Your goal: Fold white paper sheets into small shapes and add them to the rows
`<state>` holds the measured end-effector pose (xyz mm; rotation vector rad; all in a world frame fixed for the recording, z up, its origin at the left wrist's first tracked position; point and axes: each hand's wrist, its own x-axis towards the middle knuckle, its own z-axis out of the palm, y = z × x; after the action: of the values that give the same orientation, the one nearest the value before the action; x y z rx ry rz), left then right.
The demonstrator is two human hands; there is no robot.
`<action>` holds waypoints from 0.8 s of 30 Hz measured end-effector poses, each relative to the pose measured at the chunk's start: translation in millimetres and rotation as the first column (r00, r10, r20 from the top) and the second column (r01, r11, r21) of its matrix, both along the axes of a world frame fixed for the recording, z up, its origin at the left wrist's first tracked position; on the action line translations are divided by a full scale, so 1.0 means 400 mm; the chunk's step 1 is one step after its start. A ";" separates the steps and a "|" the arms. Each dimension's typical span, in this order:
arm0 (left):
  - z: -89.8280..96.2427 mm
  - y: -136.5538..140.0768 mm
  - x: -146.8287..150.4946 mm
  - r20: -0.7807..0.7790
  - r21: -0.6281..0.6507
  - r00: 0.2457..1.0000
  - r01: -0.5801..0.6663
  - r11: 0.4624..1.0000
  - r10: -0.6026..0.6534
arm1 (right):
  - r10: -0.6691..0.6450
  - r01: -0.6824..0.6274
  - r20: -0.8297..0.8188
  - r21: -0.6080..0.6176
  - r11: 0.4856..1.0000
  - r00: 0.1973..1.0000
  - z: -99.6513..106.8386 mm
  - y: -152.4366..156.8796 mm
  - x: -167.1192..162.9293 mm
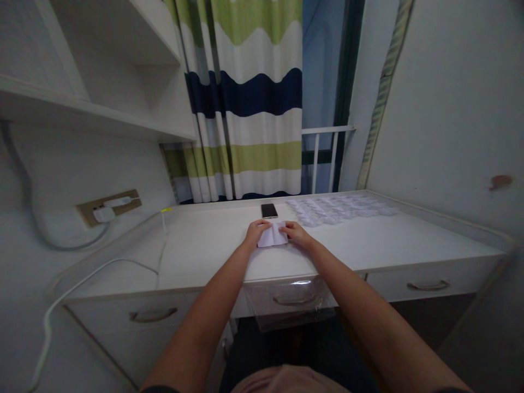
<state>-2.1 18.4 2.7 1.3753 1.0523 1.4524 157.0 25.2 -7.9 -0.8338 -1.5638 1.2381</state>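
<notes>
A small piece of white paper (272, 236) with a crease down its middle is held just above the desk, between my two hands. My left hand (256, 232) grips its left edge, thumb on the front face. On the right edge, my right hand (296, 233) pinches it with the thumb on top and the other fingers mostly hidden behind. Just beyond the paper lies a dark-screened phone (269, 210), flat on the desk. Several folded white paper pieces (339, 208) are laid out in rows to the right of the phone.
The white desk (204, 234) has drawers along its front, with a clear plastic bag (286, 305) hanging at the middle one. A white cable (102, 267) runs over the left side. Above left juts a shelf (123, 117); a striped curtain (262, 131) hangs behind.
</notes>
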 end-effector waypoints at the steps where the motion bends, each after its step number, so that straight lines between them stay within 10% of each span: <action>1: 0.000 -0.001 0.000 -0.011 0.015 1.000 -0.009 1.000 0.010 | 0.009 -0.009 0.008 0.002 1.000 1.000 0.001 -0.002 0.000; 24: 0.003 -0.010 0.002 -0.091 0.055 0.991 -0.096 0.994 0.101 | -0.010 0.011 0.027 -0.039 0.999 1.000 0.025 -0.032 -0.002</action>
<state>-1.4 14.5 3.7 1.4568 1.1643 1.5074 156.3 12.3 2.0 -0.8858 -1.5597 1.2583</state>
